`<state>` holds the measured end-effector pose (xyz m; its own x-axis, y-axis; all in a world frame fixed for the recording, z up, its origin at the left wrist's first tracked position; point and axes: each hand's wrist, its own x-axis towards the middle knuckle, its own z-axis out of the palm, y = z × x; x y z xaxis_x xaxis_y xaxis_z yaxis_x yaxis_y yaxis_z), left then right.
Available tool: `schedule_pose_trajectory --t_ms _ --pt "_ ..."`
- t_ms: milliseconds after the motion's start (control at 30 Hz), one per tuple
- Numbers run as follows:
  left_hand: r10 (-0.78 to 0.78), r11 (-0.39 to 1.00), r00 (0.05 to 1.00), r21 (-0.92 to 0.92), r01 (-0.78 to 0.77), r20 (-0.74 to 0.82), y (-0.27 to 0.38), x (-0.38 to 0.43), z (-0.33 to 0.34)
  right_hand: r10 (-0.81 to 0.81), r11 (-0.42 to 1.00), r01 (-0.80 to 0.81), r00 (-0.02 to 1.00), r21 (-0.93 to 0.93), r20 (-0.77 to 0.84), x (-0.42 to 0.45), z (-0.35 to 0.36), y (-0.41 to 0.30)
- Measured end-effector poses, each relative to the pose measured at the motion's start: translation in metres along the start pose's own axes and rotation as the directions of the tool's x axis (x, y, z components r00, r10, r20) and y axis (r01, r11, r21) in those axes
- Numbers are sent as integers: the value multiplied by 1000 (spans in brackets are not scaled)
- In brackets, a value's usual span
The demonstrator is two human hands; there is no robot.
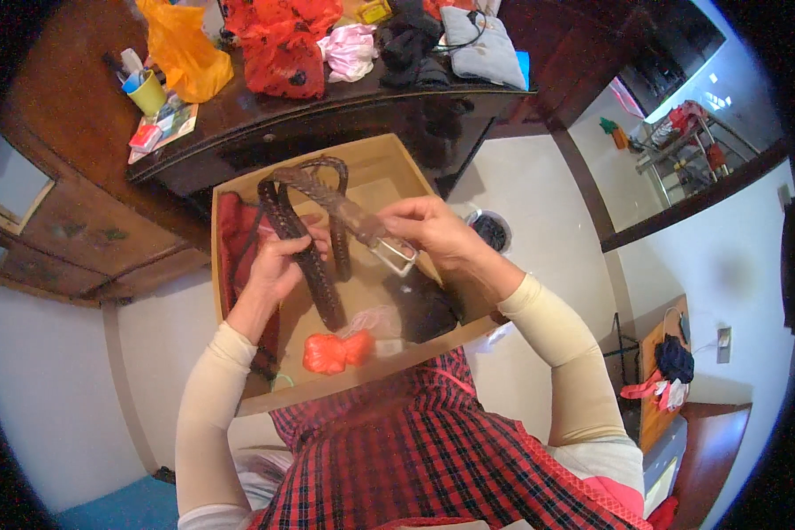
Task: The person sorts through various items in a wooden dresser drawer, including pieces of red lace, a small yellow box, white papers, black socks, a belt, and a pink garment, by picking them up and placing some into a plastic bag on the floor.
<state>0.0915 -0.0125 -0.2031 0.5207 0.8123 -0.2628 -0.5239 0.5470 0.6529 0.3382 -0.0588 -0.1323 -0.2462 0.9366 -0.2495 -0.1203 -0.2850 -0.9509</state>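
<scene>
A brown braided belt (311, 189) hangs in loops above an open wooden drawer (384, 159). My right hand (430, 228) pinches it near its silver metal buckle (396, 257). Lower on the left, my left hand (279, 262) grips a darker braided length, with the thumb on top; whether it is the same belt I cannot tell for sure. The strap's end points down into the drawer. Inside lie an orange plastic bundle (334, 351), a dark item (424, 308) at the right, and dark red cloth (237, 228) along the left wall.
Above the drawer is a dark dresser top (238, 116). It bears an orange plastic bag (189, 46), red patterned cloth (281, 56), a grey cushion-like item (483, 50) and a yellow cup (148, 94) holding several items. A round bin (493, 228) stands on the floor at right.
</scene>
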Motion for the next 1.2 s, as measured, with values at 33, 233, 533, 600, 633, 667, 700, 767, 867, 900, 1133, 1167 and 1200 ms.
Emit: schedule_pose_trajectory --t_ms 33,233,533,600,633,667,700,767,867,900,1133,1167,1200 --pt "2 1000 1000 1 -2 2 3 0 0 -3 1000 3 1000 -1 0 0 -8 1" --pt "64 997 996 28 -65 57 22 -6 2 61 928 -38 997 -369 52 -17 -57 -27" --pt "-4 995 1000 -100 5 11 25 2 18 -272 306 376 915 -875 298 -53 -53 -67" --pt "76 994 997 82 -76 1 27 4 17 -297 248 392 901 -886 315 -60 -57 -75" --pt "157 953 988 263 -152 2 30 4 16 -320 191 408 886 -893 336 -63 -59 -79" --pt "250 926 968 286 -245 19 39 4 13 -321 189 414 883 -890 343 -67 -64 -83" --pt "289 920 954 298 -255 -76 53 1 34 -357 140 403 872 -904 334 -74 -75 -86" --pt "652 600 757 642 -478 -45 93 -12 43 -331 141 261 922 -955 203 -92 -89 -99" --pt "891 296 449 839 -456 -70 152 -42 48 -476 247 160 879 -956 24 -116 -122 -107" --pt "932 210 360 871 -445 -41 172 -45 35 -490 233 62 870 -970 -62 -129 -139 -107" --pt "848 -270 529 823 500 -44 215 -67 3 -516 345 -43 826 -938 -228 -147 -180 -99" --pt "833 -304 552 808 505 -32 210 -67 1 -476 422 -88 826 -902 -303 -148 -182 -99" --pt "783 -353 619 779 518 -57 203 -66 9 -521 403 -67 803 -913 -290 -149 -189 -95"
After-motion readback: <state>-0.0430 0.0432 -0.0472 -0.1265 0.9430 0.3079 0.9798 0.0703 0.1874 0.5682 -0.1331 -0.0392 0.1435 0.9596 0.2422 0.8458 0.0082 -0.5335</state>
